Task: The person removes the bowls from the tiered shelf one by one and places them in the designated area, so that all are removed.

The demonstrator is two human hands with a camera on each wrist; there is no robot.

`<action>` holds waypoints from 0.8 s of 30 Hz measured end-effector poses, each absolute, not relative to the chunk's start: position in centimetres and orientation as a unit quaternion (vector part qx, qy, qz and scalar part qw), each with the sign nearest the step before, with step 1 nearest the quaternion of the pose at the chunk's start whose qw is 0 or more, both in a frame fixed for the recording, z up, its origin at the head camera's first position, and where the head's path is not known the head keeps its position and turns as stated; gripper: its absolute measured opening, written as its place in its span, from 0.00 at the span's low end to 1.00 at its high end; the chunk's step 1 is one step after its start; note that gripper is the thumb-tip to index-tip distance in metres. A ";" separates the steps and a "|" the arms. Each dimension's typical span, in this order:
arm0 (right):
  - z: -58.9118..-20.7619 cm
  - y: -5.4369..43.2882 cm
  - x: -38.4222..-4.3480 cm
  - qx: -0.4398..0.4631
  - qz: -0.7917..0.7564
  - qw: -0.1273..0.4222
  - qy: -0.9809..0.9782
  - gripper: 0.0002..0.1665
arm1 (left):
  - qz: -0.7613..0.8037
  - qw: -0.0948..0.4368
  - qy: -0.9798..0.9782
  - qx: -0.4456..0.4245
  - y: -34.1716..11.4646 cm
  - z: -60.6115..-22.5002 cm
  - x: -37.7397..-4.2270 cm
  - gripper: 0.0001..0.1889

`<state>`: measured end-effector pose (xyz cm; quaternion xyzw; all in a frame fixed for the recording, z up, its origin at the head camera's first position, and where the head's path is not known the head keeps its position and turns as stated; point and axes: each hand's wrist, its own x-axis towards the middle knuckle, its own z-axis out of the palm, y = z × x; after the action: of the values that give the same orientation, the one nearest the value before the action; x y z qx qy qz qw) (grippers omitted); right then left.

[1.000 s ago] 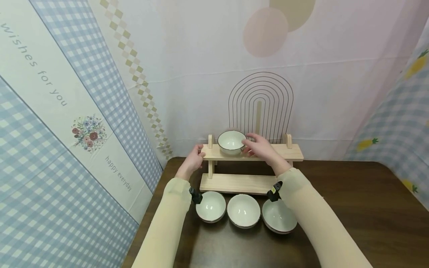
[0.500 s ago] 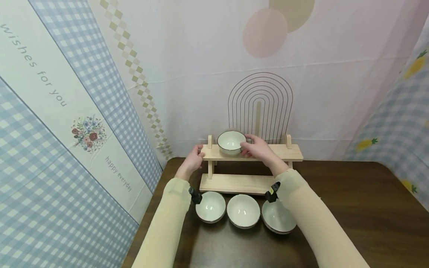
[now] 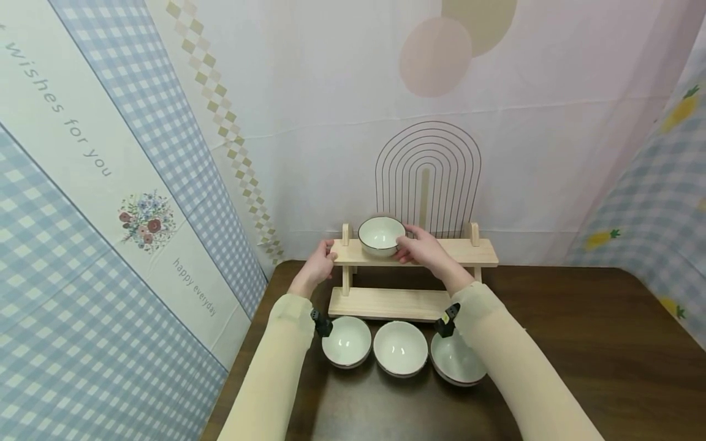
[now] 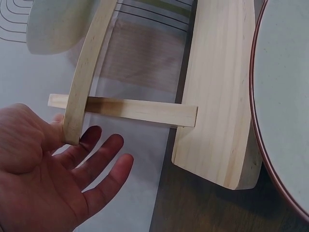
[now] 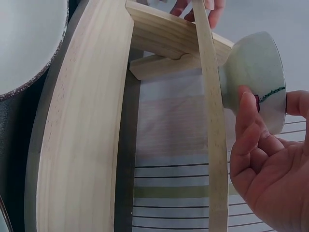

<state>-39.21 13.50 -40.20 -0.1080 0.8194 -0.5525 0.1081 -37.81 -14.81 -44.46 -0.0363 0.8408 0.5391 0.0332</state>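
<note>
A small white bowl with a dark rim (image 3: 380,236) sits upright on the upper board of a two-tier wooden shelf (image 3: 458,250), left of its middle. My right hand (image 3: 423,250) pinches the bowl's right side. In the right wrist view, fingers (image 5: 247,108) lie against the bowl's outer wall (image 5: 263,67), with the thumb at its rim. My left hand (image 3: 318,262) grips the left end of the upper board. Seen from the left wrist, its thumb is partly hidden behind the board (image 4: 79,106), while the other fingers spread below.
Three larger white bowls stand in a row before the shelf: a left bowl (image 3: 346,343), a middle bowl (image 3: 401,349) and a right bowl (image 3: 455,361), partly covered by my right sleeve. The lower board (image 3: 391,303) lies just behind them. A printed cloth (image 3: 309,153) hangs behind the brown table (image 3: 579,331).
My right hand and forearm have shifted slightly left, closer around the bowl's side. The bowl, the shelf and my left hand stay in place.
</note>
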 end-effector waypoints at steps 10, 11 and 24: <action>-40.3 13.8 -39.5 -0.115 -0.568 0.111 0.807 0.42 | 0.537 0.029 0.842 -0.042 -14.4 -44.4 -37.9 0.24; -40.3 13.8 -39.5 -0.115 -0.570 0.111 0.806 0.42 | 0.536 0.028 0.843 -0.041 -14.4 -44.4 -37.9 0.24; -41.5 14.3 -40.0 -0.115 -0.580 0.087 0.802 0.43 | 0.531 0.028 0.846 -0.035 -14.2 -44.4 -38.0 0.25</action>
<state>-39.96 14.33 -41.52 -0.1151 0.8016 -0.5803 0.0866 -37.98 -14.17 -44.38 -0.0353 0.8460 0.5312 0.0284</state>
